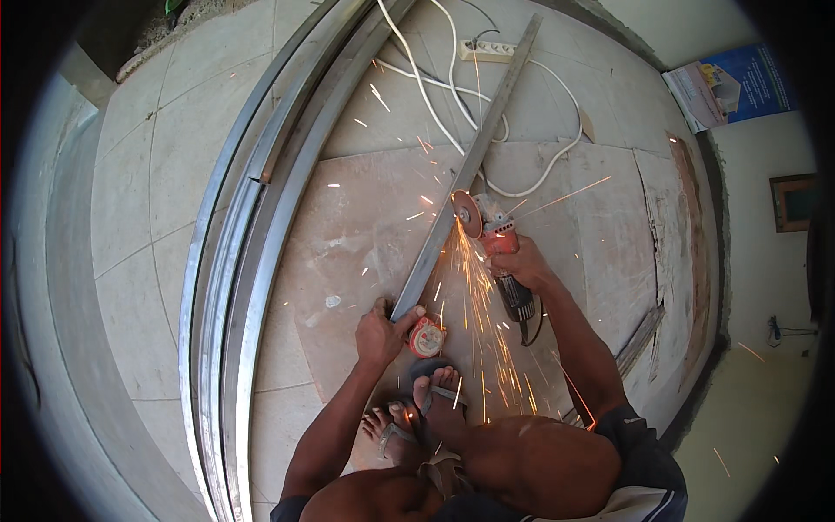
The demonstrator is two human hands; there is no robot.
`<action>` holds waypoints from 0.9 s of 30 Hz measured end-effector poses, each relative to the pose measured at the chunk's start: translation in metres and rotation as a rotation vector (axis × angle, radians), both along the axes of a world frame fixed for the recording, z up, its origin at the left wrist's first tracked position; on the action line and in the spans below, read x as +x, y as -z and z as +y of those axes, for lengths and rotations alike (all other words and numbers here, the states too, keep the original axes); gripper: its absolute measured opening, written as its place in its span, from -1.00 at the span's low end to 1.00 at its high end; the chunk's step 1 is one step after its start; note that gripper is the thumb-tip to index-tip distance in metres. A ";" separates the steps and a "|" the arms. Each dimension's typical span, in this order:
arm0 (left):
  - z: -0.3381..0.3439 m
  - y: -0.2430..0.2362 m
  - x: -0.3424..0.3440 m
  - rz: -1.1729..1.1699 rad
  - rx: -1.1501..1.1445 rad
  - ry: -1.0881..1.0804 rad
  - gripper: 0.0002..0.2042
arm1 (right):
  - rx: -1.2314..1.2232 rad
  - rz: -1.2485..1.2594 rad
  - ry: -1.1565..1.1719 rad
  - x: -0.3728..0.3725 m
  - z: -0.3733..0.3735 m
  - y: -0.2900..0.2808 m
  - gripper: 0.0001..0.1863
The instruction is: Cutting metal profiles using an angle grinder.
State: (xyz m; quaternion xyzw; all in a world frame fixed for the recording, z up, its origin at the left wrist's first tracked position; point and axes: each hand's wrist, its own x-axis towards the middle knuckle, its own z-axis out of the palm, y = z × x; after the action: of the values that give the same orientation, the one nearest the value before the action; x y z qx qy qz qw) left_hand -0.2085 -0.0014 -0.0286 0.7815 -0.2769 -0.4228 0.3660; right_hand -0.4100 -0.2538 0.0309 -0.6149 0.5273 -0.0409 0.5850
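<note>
My right hand [519,261] grips a red and black angle grinder [497,239], whose disc [467,214] meets a long metal bar [474,152] lying diagonally in front of me, and orange sparks stream down toward my sandalled feet [437,400]. My left hand [383,335] holds the near end of the bar between fingers and thumb. A red round tape measure [426,337] lies just beside that hand, to its right. The grinder's cord loops down from the lower end of its body.
Several long metal profiles [296,174] run along my left over the floor tiles [130,278]. A power strip [487,50] with white cables [565,148] is at the far end. A worn board [330,226] lies beneath the bar. A printed blue panel [752,87] is at the right wall.
</note>
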 end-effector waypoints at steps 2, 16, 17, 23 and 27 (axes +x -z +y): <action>0.006 0.006 0.004 -0.006 0.028 0.010 -0.25 | 0.004 0.028 -0.021 0.009 0.004 -0.002 -0.67; 0.006 0.013 -0.001 -0.105 0.005 0.002 -0.35 | 0.012 0.020 0.027 0.010 0.003 0.001 -0.70; 0.004 0.013 -0.002 -0.108 0.010 0.013 -0.34 | 0.009 0.022 0.028 0.007 0.001 0.002 -0.70; 0.007 0.018 -0.003 -0.082 -0.011 -0.022 -0.34 | -0.070 0.059 0.012 0.017 0.003 -0.002 -0.62; 0.004 0.012 -0.003 -0.080 0.015 -0.005 -0.37 | -0.153 0.041 0.012 0.019 0.003 -0.001 -0.57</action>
State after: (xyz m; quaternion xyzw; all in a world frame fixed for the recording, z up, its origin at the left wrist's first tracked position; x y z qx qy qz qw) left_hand -0.2119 0.0025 -0.0408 0.8012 -0.2862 -0.3923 0.3497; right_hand -0.3907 -0.2509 0.0319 -0.6555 0.5381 -0.0720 0.5250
